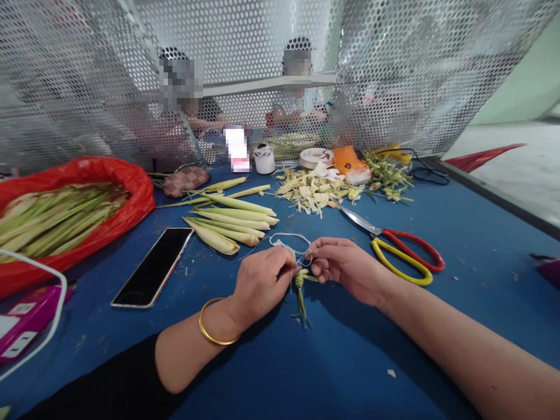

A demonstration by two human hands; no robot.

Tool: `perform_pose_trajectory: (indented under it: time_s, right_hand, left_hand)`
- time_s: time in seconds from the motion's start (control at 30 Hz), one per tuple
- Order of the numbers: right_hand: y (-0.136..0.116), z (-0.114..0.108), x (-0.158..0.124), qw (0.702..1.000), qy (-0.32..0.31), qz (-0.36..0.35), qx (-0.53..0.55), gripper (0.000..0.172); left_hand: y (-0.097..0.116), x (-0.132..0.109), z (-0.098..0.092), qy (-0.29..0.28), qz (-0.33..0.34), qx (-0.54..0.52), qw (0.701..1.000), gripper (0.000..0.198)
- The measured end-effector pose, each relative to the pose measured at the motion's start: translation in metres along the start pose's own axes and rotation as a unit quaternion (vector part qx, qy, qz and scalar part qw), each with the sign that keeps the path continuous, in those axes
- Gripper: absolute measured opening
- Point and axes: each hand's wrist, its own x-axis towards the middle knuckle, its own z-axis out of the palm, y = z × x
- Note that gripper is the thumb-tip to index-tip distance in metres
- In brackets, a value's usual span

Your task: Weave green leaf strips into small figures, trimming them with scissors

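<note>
1. The left hand makes a narrow pinch at the top of the small woven piece. This piece is between both hands, over the bench, with its thin ends toward the person.
2. The right hand holds the white thread between its fingertips; a loop stands open near the leaves.
3. The loop could tangle or close in a wrong place, if the right hand pulls unevenly.
4. The piece could slip or turn, if the left pinch is too loose; a hard pull might cut its soft strips.
5. The left fingers hide where thread meets piece, so I cannot tell whether a knot exists. Single strands are hard to follow.
6. The red bag is cut off at the left edge.
</note>
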Motion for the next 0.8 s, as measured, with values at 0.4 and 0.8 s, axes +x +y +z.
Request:
perform_pose_trajectory:
  time_s: [0.4,0.8]
  right_hand:
    - [0.0017,-0.0014,0.0007,1.000,-0.009,0.026,-0.011,0.011]
    - [-0.0015,-0.0011,0.0043,0.993,0.113,-0.018,0.001,0.007]
  left_hand:
    - [-0.0004,-0.0012,0.0008,-0.003,-0.007,-0.014,1.000,0.013]
    - [-0.0011,0.0039,-0.0045,0.010,-0.129,-0.025,0.991,0.016]
